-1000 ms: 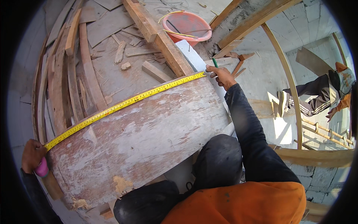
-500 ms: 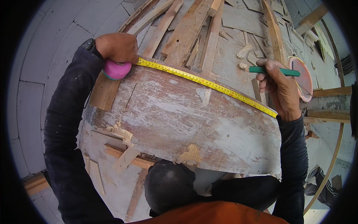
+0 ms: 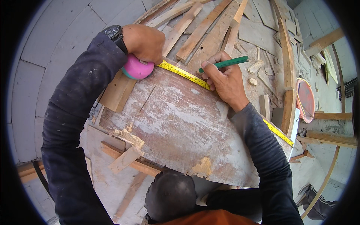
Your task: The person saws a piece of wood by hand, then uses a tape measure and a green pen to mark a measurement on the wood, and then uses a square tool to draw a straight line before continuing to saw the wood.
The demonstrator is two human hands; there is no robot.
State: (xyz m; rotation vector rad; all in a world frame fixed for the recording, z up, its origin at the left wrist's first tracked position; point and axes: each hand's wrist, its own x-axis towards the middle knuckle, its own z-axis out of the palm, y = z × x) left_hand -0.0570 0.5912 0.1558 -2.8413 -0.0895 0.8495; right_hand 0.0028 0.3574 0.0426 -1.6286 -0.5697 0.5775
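A worn board (image 3: 180, 123) with flaking grey and brown paint lies in front of me. Along its far edge runs a yellow tape measure blade (image 3: 183, 75), drawn from a pink tape measure case (image 3: 138, 68) at the board's far left corner. My left hand (image 3: 145, 42) is closed over that case, which shows below the wrist. In my right hand (image 3: 227, 78) is a green pencil (image 3: 224, 64), its fingers closed round it and resting by the blade near the middle of the edge. My right hand and forearm cover part of the blade.
Long timber pieces (image 3: 210, 33) lie beyond the board, with a wooden beam (image 3: 288, 71) to the right. A pink oval tub or lid (image 3: 305, 100) stands at the far right. A pale block wall (image 3: 56, 56) rises on the left. Scrap wood (image 3: 125, 159) lies near my knee.
My right hand has moved left with the pencil, from the board's right end to the middle of the tape. My left hand stays on the case; the view has shifted.
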